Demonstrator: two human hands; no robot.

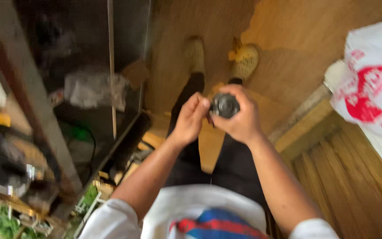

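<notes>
head view | small round dark metal disc part point(225, 105) held mid-scene above the feet | right hand point(239, 118) fingers curled tight around its rim | left hand point(192, 118) fingertips pinching its left edge | likely stiff, dense, smooth; best held by the rim | white plastic bag with red print point(370, 84) far right; crumpled clear packet point(93, 90) left shelf

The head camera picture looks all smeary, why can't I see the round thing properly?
Head view: the whole frame is motion-blurred; the dark round part between the left hand and right hand shows only as a soft disc. The shelves on the left lie in shadow, and the white bag looks glary bright.
</notes>
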